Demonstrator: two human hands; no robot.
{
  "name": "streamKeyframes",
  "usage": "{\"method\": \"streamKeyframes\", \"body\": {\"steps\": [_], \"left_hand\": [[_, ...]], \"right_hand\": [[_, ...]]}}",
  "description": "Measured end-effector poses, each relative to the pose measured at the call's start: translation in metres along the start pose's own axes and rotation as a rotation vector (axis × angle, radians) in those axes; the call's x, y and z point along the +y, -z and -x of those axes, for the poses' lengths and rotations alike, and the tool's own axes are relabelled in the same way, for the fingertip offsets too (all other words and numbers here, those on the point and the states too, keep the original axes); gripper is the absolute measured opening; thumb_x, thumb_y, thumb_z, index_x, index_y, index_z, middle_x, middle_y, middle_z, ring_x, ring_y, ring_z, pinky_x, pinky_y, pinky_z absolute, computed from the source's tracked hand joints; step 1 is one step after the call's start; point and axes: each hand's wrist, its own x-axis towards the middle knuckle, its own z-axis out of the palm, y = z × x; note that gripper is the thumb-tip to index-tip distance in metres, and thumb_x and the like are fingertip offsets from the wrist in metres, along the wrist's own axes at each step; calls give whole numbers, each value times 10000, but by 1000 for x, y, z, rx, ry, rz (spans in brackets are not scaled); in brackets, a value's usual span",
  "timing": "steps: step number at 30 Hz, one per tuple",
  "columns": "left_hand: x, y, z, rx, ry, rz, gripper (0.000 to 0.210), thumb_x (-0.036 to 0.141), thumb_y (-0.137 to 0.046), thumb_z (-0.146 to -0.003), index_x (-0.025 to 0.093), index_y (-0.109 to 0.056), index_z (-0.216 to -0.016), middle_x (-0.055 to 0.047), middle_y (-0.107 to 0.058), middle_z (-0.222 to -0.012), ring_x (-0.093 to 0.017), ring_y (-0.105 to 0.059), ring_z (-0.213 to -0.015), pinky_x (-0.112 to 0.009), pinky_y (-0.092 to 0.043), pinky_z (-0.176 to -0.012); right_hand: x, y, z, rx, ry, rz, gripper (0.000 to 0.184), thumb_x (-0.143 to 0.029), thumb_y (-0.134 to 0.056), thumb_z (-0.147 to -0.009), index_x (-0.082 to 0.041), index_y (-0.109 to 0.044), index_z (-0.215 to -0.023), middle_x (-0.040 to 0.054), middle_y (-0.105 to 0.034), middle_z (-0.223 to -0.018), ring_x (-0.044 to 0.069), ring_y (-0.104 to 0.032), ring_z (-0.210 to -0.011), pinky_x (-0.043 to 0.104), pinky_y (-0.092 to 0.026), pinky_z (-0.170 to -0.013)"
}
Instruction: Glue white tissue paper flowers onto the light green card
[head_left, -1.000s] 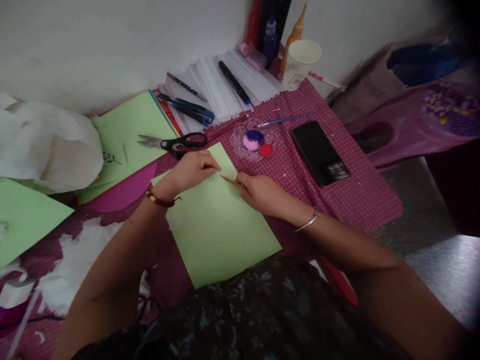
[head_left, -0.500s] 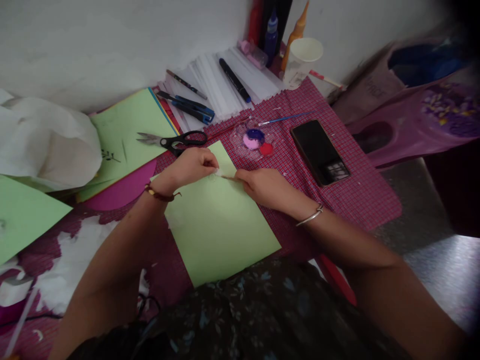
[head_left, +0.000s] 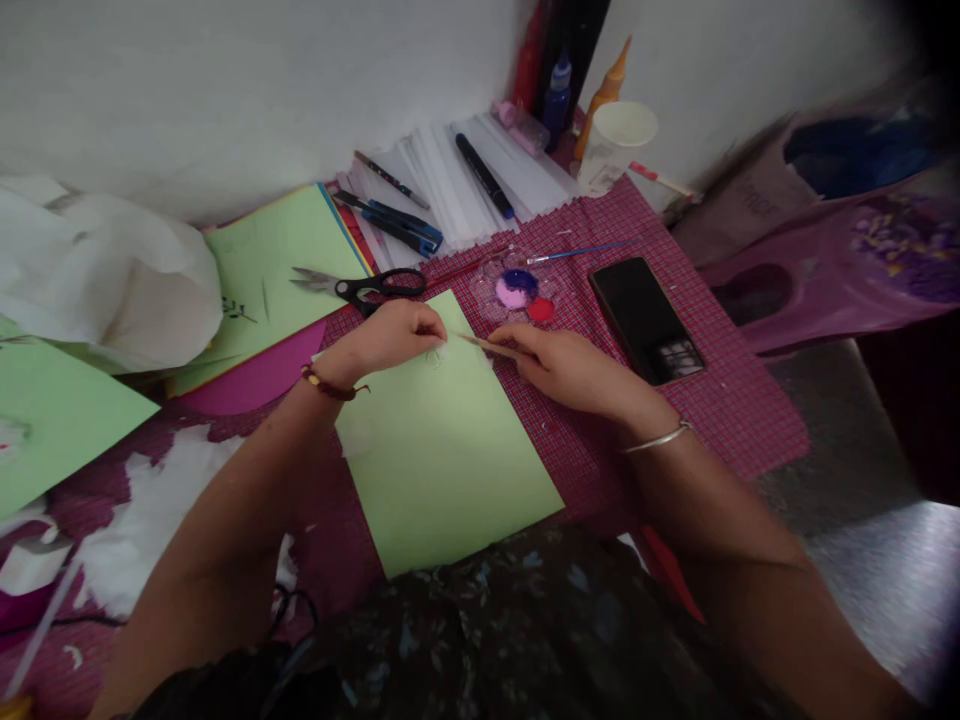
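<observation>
A sheet of light green paper (head_left: 450, 450) lies in front of me, with a small faint drawing near its top edge. My left hand (head_left: 401, 340) rests over the upper part of the sheet, its fingertips pinched on a small white piece (head_left: 442, 347), probably paper. My right hand (head_left: 559, 365) is closed around a thin light-brown stick (head_left: 499, 348). The stick's narrow tip points left toward my left fingertips, with a small gap between. Just beyond the sheet sit black-handled scissors (head_left: 360, 287) and a clear palette (head_left: 491, 295) with purple, pink and red paint.
A phone (head_left: 646, 320) lies to the right. A thin blue brush (head_left: 585, 250), a paper cup (head_left: 619, 150) and paint bottles (head_left: 556, 105) stand or lie behind. Torn white tissue (head_left: 142, 540), a white roll (head_left: 135, 280) and more green sheets (head_left: 289, 235) are on the left.
My right hand has drawn back to the right, taking the stick's tip away from my left fingertips. The left hand stays pinched near the drawing. The whole view has shifted slightly.
</observation>
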Motion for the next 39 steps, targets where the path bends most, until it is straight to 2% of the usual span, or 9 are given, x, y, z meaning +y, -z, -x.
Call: {"method": "streamKeyframes", "body": {"steps": [3,7,12,17,20,25,29,35,39], "left_hand": [[0,-1,-6,77,45,29,146,221,-587,-741,148,-694,-809,-8,-655,-688,-135,-564,-623,-247,-395,-605],[3,16,0,449,38,156,136,205,-635,-756,145,-633,-877,11,-604,-685,-116,-531,-606,-242,-387,-590],[10,43,65,811,102,151,205,247,-671,-805,174,-507,-706,48,-482,-574,-72,-394,-527,-230,-283,-512],[8,13,147,544,294,0,444,352,-456,-944,189,-376,-539,43,-356,-475,-85,-315,-459,-269,-211,-472],[4,-20,179,378,362,-70,299,334,-502,-914,182,-517,-656,18,-516,-595,-115,-457,-548,-257,-317,-517],[1,-65,203,376,264,-328,196,237,-485,-926,166,-635,-1030,-121,-666,-1039,-249,-593,-962,-390,-479,-838],[-8,-81,198,332,159,-366,237,195,-435,-943,181,-660,-1017,-135,-677,-1079,-261,-594,-1002,-433,-479,-898],[4,-66,172,624,381,320,129,255,-524,-856,179,-616,-805,-58,-680,-803,-169,-616,-740,-324,-517,-705],[24,-52,168,600,404,722,162,333,-561,-840,182,-598,-795,-37,-675,-761,-146,-613,-693,-297,-512,-666]], "right_hand": [[4,7,3,32,-18,-338,272,-132,-473,-892,-217,-612,-1110,18,-700,-897,135,-610,-701,257,-447,-638],[2,12,7,-16,-84,-919,170,-237,-486,-903,-198,-633,-980,18,-702,-813,115,-630,-595,255,-499,-568],[-5,12,13,-33,-34,-1274,234,-269,-711,-785,-249,-648,-1010,16,-743,-975,138,-712,-726,267,-579,-646],[-9,-9,5,55,-86,-1297,173,-375,-752,-777,-258,-651,-855,-2,-720,-752,126,-674,-629,266,-584,-629],[-6,-23,-4,66,-129,-1314,194,-407,-737,-771,-242,-644,-812,-15,-686,-661,106,-631,-557,235,-555,-548],[-1,-34,-10,111,-198,-1213,157,-376,-703,-772,-245,-621,-798,-22,-645,-643,109,-581,-529,253,-511,-497],[0,-34,-10,110,-212,-1142,141,-397,-676,-795,-273,-608,-798,-7,-625,-649,138,-564,-539,304,-498,-497],[-1,-36,-8,155,-177,-1151,168,-375,-705,-787,-252,-600,-832,-16,-659,-712,120,-583,-556,272,-497,-523],[-17,-42,-1,126,-83,-1081,153,-294,-696,-812,-225,-579,-883,7,-714,-888,114,-642,-712,274,-525,-683]]}}
